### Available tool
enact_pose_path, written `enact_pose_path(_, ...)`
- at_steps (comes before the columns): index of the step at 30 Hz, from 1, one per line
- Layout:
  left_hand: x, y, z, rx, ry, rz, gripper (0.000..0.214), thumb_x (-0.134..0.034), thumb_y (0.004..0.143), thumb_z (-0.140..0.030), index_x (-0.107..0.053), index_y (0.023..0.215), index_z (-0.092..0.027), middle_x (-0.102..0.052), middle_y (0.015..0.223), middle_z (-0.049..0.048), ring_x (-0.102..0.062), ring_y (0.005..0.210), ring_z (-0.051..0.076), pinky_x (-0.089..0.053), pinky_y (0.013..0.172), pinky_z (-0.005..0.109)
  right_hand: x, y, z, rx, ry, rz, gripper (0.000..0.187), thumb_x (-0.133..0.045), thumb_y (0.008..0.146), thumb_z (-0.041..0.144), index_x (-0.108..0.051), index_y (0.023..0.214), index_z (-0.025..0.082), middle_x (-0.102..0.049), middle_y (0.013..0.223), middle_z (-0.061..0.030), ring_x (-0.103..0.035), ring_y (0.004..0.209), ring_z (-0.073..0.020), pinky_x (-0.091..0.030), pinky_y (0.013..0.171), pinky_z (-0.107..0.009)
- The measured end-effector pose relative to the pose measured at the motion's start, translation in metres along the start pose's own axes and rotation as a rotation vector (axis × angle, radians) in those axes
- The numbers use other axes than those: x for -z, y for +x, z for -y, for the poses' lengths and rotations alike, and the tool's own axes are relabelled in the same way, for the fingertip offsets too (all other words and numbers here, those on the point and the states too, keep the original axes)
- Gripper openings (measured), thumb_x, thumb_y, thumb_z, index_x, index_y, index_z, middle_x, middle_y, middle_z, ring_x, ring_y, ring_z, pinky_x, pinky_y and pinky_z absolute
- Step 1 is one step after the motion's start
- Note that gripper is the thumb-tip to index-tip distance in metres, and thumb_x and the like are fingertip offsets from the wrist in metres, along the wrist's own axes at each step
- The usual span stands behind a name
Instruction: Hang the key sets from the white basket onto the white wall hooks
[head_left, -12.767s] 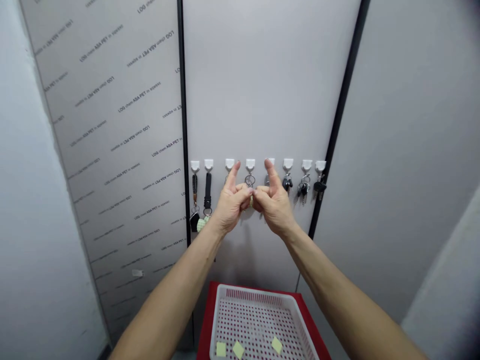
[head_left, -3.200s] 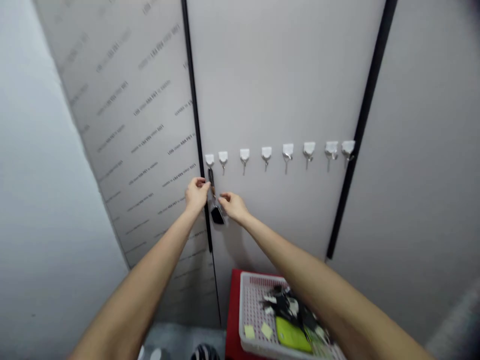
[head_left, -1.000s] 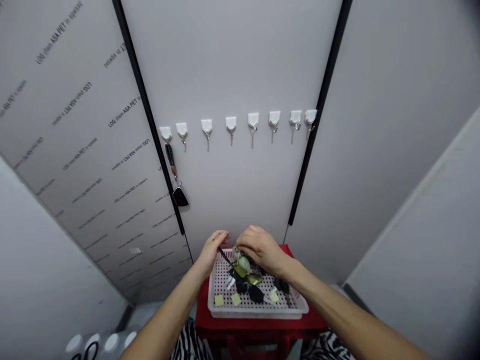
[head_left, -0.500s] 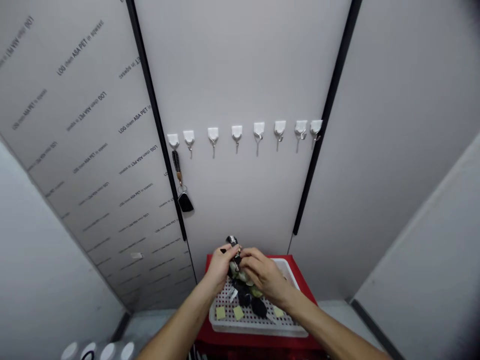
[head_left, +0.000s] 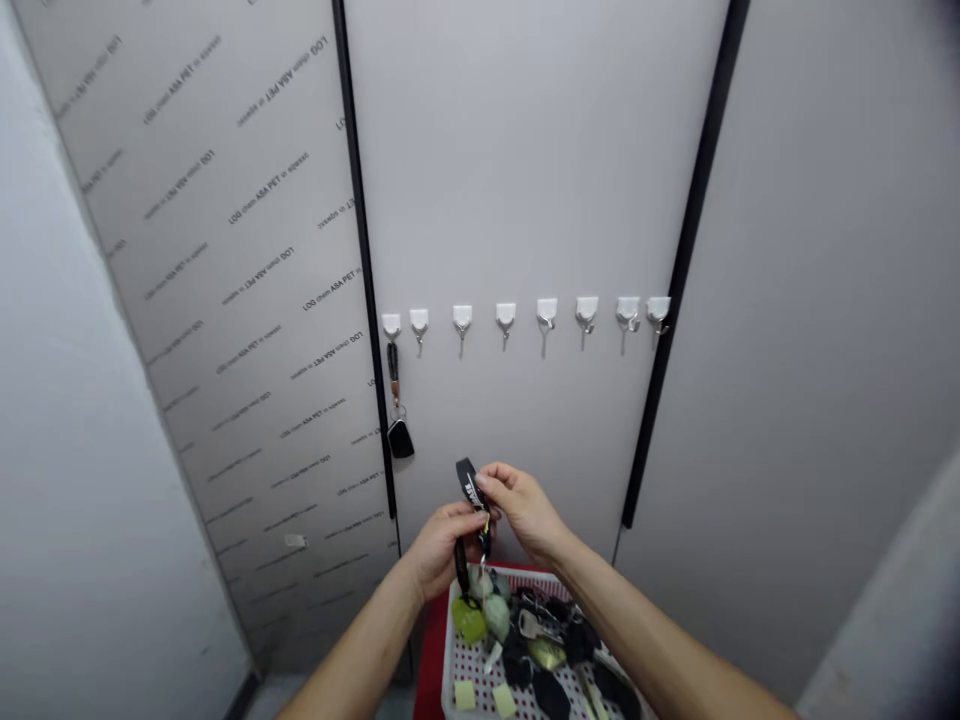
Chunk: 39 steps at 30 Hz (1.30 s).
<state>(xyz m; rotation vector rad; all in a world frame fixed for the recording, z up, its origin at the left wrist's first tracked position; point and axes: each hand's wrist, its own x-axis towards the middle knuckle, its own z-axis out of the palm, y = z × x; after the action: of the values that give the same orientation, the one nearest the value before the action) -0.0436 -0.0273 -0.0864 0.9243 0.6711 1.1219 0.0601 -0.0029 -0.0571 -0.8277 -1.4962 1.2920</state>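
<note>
The left hand (head_left: 441,552) pinches the black strap (head_left: 466,482) with its thumb and fingers, and the right hand (head_left: 523,510) pinches the strap's edge from two o'clock. Under the fingers, at six o'clock, there are a yellow-green charm (head_left: 469,620) and a pale green charm (head_left: 496,615). The white basket (head_left: 448,650) with keys (head_left: 529,625) lies at five o'clock from the strap; at ten o'clock a black fob (head_left: 400,438) hangs below a hook (head_left: 391,325).

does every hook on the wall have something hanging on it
No, only the leftmost hook bears anything: a strap with a black fob.
</note>
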Motion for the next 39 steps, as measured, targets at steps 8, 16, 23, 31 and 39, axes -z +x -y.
enact_pose_path(8,-0.002,0.014,-0.073,-0.618,0.652,-0.469,0.013,-0.054,0.052,-0.021,-0.054,0.062,-0.012,-0.051,0.053,-0.0028,-0.045,0.052,0.007,-0.034,0.052,0.018,-0.028,0.042,0.042,0.472,-0.547,-0.315,0.015,-0.042,0.062,0.026,-0.048,0.056,0.015,-0.049,0.052,0.0022,-0.041,0.049,-0.0067,-0.031,0.049,-0.018)
enact_pose_path(16,0.014,0.050,-0.150,-0.727,0.902,-0.807,0.026,-0.050,0.057,-0.025,-0.054,0.081,-0.014,-0.059,0.065,0.0018,-0.053,0.059,0.010,-0.039,0.056,0.020,-0.047,0.090,0.092,0.587,-0.932,-0.508,0.018,-0.038,0.065,0.028,-0.052,0.063,0.018,-0.055,0.059,0.0002,-0.047,0.054,-0.0091,-0.031,0.052,-0.020)
enact_pose_path(23,0.006,0.062,-0.171,-0.718,1.126,-0.952,0.027,-0.047,0.058,-0.020,-0.053,0.084,-0.015,-0.060,0.073,0.0048,-0.054,0.068,0.014,-0.039,0.062,0.024,-0.057,0.116,0.102,0.420,-1.064,-0.569,0.017,-0.039,0.064,0.029,-0.054,0.067,0.020,-0.057,0.065,-0.0024,-0.050,0.061,-0.0134,-0.033,0.052,-0.022)
enact_pose_path(31,0.025,0.036,-0.116,-0.667,1.245,-0.817,0.030,-0.044,0.062,-0.023,-0.051,0.090,-0.013,-0.058,0.080,0.0062,-0.053,0.071,0.013,-0.040,0.066,0.025,-0.033,0.087,0.069,0.470,-0.996,-0.309,0.025,-0.036,0.069,0.035,-0.054,0.071,0.017,-0.056,0.064,-0.0015,-0.048,0.059,-0.0101,-0.033,0.054,-0.021)
enact_pose_path(39,0.037,-0.008,0.053,-0.332,1.401,-0.266,0.024,-0.040,0.065,-0.020,-0.049,0.087,-0.015,-0.054,0.082,0.0038,-0.049,0.071,0.011,-0.039,0.067,0.024,0.071,-0.040,-0.068,-0.033,-1.195,0.175,0.021,-0.038,0.069,0.026,-0.055,0.072,0.014,-0.055,0.062,-0.0031,-0.047,0.056,-0.0103,-0.034,0.055,-0.021)
